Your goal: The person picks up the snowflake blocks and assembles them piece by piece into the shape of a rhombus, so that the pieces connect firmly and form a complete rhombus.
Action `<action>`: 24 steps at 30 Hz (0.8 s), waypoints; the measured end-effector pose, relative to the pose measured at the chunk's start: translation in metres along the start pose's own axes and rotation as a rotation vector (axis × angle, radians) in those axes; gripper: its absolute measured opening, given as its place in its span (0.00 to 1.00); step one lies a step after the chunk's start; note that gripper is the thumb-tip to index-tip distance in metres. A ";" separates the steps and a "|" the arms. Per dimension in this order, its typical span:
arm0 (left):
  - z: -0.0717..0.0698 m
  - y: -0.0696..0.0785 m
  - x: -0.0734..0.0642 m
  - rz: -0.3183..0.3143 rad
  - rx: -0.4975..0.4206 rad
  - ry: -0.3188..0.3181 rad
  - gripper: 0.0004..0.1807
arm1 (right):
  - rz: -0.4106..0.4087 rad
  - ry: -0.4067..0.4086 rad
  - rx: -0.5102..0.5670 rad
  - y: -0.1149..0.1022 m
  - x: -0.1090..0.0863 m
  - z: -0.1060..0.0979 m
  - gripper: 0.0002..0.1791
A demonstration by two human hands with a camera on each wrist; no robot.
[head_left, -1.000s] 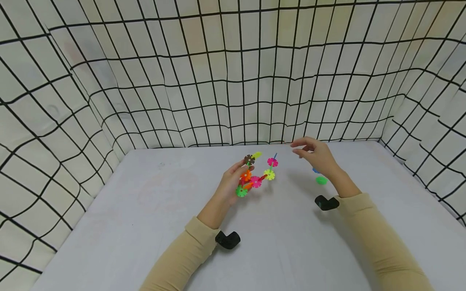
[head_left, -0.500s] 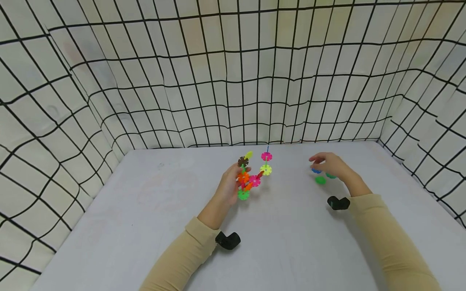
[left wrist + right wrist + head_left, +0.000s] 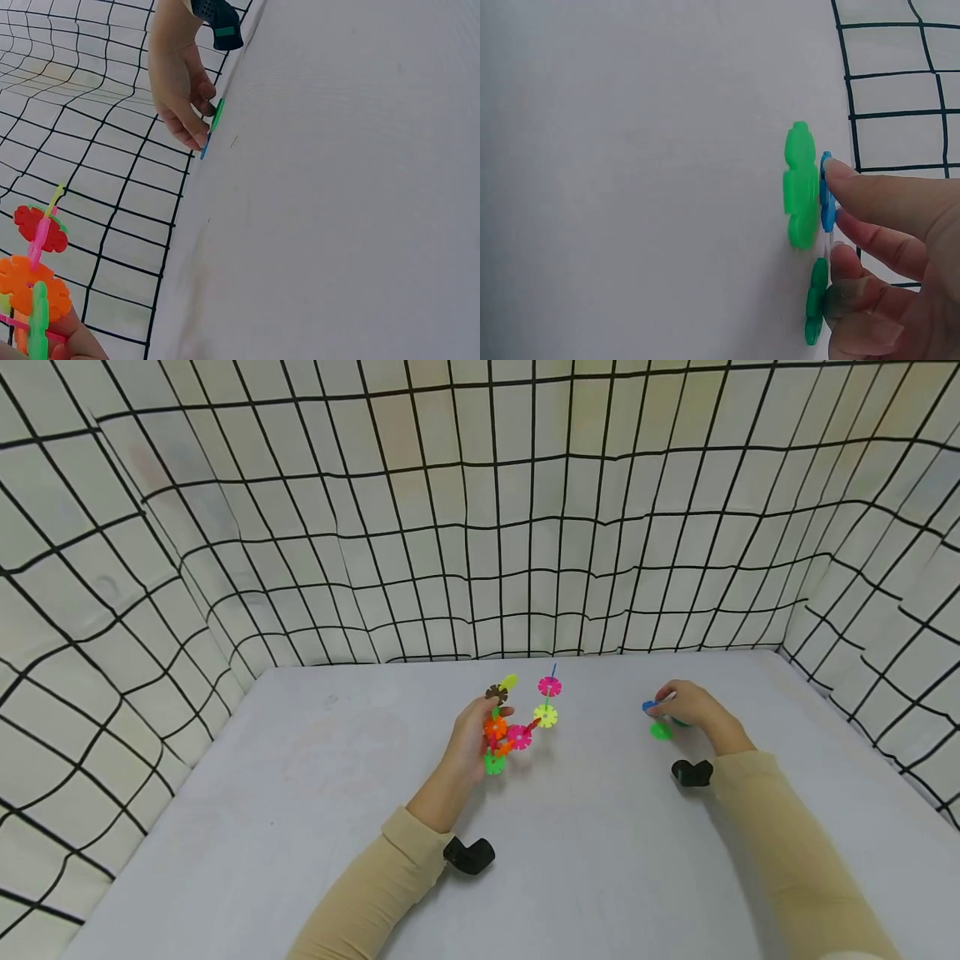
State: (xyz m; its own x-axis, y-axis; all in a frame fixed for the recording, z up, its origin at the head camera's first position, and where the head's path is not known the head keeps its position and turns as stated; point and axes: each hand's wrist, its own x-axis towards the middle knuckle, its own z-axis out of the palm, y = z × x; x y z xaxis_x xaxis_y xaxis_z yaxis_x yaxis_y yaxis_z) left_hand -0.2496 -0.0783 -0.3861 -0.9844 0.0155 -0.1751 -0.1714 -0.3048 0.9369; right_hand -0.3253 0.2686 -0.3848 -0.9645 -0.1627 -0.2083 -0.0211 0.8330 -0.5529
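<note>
My left hand holds a linked chain of colourful slotted snowflake discs, among them a brown disc, an orange disc, a pink disc and a yellow disc. The chain curves up to the right, a blue disc edge-on at its tip. Over on the right, thumb and forefinger of my right hand pinch a loose blue snowflake disc at the tabletop. Beside it lies a light green disc. A darker green disc sits by the curled lower fingers, partly covered in the head view.
A white-covered table spreads under both arms. Black grid netting over white cloth rises along its back and sides. Black wrist mounts stick out from both tan sleeves.
My right hand has moved right and down to the loose discs and now pinches the blue one. The chain in my left hand has shifted slightly left.
</note>
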 end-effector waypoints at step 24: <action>-0.001 0.000 -0.001 -0.035 -0.071 -0.041 0.21 | -0.014 0.049 0.176 0.008 0.005 0.007 0.20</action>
State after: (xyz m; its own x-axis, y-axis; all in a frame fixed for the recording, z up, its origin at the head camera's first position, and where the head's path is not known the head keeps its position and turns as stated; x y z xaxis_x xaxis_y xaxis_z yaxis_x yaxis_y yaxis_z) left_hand -0.2485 -0.0793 -0.3862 -0.9788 0.0663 -0.1937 -0.2043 -0.3699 0.9063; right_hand -0.3282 0.2711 -0.3958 -0.9762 -0.1444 -0.1621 0.0071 0.7249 -0.6888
